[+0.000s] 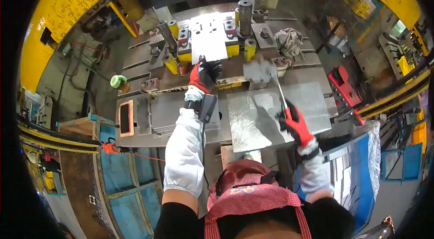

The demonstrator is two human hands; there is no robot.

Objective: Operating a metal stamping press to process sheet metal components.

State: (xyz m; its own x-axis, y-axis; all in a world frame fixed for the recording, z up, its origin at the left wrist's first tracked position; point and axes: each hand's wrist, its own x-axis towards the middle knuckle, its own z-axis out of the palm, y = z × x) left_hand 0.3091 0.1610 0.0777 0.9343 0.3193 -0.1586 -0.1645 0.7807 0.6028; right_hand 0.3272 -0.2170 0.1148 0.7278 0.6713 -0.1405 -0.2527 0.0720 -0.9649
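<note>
Small blurred plate (257, 70) on right hand's (296, 123) rod (280, 90) — edges indistinct

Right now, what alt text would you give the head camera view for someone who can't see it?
Seen from above, a person's left hand in a red-and-black glove reaches toward a press die, while the right hand holds a thin rod carrying a small metal piece over flat steel sheets.

The small plate (258, 70) at the far end of the rod (279, 90) is motion-blurred, its outline smeared. The left hand (204, 73) hides its own fingers, perhaps curled. The right hand (296, 123) covers the rod's near end.
</note>
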